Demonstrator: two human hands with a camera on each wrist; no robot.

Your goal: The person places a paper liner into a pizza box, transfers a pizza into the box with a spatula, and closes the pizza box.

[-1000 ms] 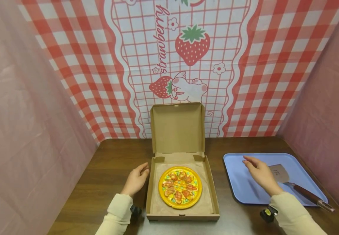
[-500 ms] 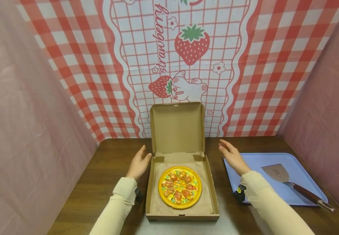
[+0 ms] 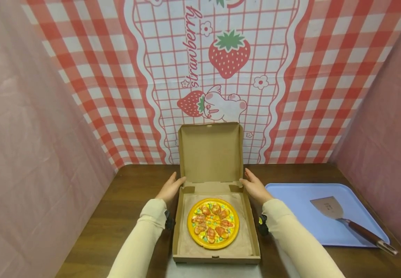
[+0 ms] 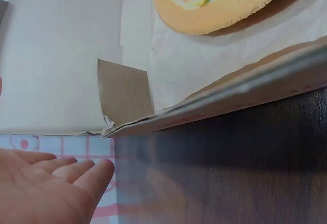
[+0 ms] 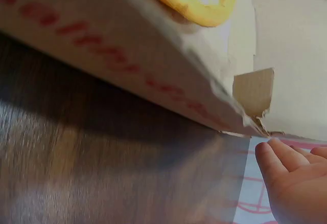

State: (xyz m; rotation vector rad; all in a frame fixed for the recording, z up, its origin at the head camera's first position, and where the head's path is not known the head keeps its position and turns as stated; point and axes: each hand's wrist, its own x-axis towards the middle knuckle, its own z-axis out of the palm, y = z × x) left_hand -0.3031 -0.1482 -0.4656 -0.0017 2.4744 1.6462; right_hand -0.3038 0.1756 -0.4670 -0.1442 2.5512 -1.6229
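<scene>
An open cardboard pizza box [image 3: 249, 241] stands on the table with its lid [image 3: 211, 154] raised upright at the back. Inside, on brown paper, lies a round pizza [image 3: 213, 224] with a golden crust and a colourful topping. My left hand [image 3: 170, 189] is at the box's back left corner, fingers extended beside the lid's lower edge. At the opposite back corner my right hand [image 3: 256, 188] mirrors it, thumb toward the lid's hinge. In the left wrist view, the left palm [image 4: 46, 188] faces up near the torn corner flap [image 4: 125, 88]. The right wrist view shows straight right fingers [image 5: 281, 157] close to the box corner.
A blue tray [image 3: 291, 231] sits on the table at the right. On it rests a pizza server [image 3: 329, 207] with a flat metal blade and brown handle, which extends past the tray's edge. A red checked strawberry cloth [image 3: 228, 54] hangs behind.
My right hand has moved left from above the tray to the box's back right corner. The left hand has gone forward along the box's side to its back left corner.
</scene>
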